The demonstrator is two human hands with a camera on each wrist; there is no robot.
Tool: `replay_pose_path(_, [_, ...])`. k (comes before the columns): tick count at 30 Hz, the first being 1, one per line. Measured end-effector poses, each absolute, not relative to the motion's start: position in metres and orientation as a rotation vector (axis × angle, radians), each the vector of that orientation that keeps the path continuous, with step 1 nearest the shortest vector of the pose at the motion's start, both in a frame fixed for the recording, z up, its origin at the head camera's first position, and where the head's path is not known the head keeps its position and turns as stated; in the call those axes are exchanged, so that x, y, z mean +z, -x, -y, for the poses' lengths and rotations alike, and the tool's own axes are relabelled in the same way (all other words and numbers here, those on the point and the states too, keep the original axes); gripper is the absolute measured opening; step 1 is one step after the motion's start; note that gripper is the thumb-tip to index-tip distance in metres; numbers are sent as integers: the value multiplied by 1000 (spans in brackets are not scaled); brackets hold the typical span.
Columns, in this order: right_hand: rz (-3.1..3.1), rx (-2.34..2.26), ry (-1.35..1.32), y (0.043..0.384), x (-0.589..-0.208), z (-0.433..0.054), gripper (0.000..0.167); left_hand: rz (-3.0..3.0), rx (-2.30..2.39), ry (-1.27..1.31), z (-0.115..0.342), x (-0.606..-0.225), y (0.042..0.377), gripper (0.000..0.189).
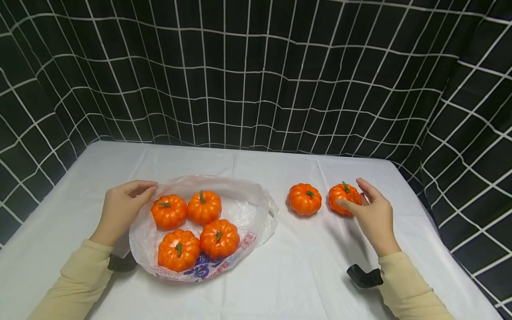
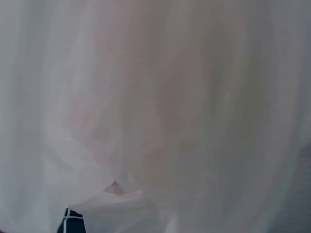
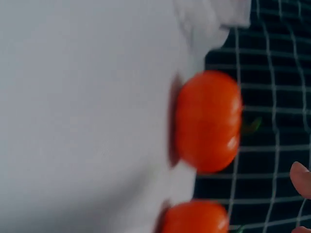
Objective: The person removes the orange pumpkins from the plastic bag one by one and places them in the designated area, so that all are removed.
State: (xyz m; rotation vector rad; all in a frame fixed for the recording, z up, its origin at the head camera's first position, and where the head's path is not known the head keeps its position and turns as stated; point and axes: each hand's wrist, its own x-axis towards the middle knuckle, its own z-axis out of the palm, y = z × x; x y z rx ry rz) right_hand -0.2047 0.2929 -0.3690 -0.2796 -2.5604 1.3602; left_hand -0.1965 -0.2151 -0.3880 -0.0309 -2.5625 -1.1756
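On the left, my left hand [image 1: 124, 204] pinches the rim of a thin white plastic bag [image 1: 244, 209], which lies spread with its mouth up. Several small orange pumpkins [image 1: 178, 250] with green stems sit inside it. Bag film fills the left wrist view and hides that hand there. My right hand [image 1: 374, 218] is at the rightmost pumpkin [image 1: 340, 195], thumb and fingers parted and overlapping its right side. A second loose pumpkin [image 1: 304, 199] rests between that one and the bag. In the right wrist view a fingertip [image 3: 302, 180] shows apart from the larger pumpkin [image 3: 209, 121].
A white cloth [image 1: 280, 275] covers the table. Black curtains [image 1: 240, 80] with a white grid stand behind and at both sides. A black wrist camera mount [image 1: 365, 276] juts from the right sleeve. Red and blue print marks the bag's near side.
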Motion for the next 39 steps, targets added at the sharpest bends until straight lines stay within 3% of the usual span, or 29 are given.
replay_pose_path(14, [2495, 1529, -11, 174, -350, -232, 78, 2562, -1190, 26, 215, -387, 197, 32])
replay_pose_path(39, [2577, 1773, -362, 170, -377, -148, 75, 2565, -1189, 18, 218, -389, 199, 33])
